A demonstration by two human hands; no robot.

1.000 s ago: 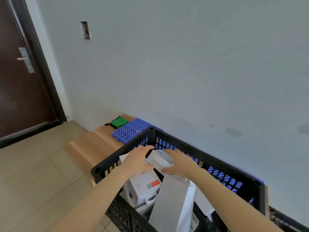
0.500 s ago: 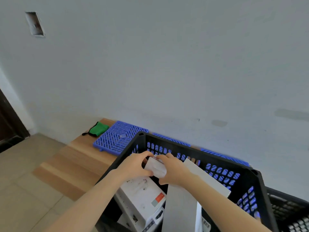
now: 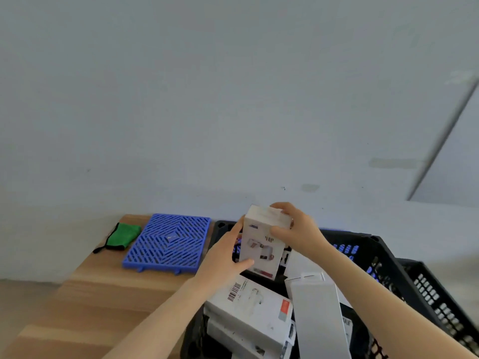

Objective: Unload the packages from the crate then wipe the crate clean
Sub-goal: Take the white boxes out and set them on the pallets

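Note:
A black plastic crate (image 3: 383, 257) with blue lattice walls stands on a wooden table (image 3: 85, 304) and holds several white packages. I hold a small white box (image 3: 260, 244) upright above the crate's far left corner. My left hand (image 3: 228, 257) grips its lower left side, and my right hand (image 3: 295, 226) grips its top right. Below lie a white box with a red label (image 3: 254, 307) and a long grey-white box (image 3: 318, 314) leaning inside the crate. A green cloth (image 3: 123, 235) lies at the table's far left.
A blue lattice panel (image 3: 168, 243) lies flat on the table between the green cloth and the crate. A second black crate (image 3: 440, 299) stands to the right. A pale wall runs close behind the table.
Both hands have lifted the small white box up out of the crate and turned it upright. The view has swung right, so the door is out of sight.

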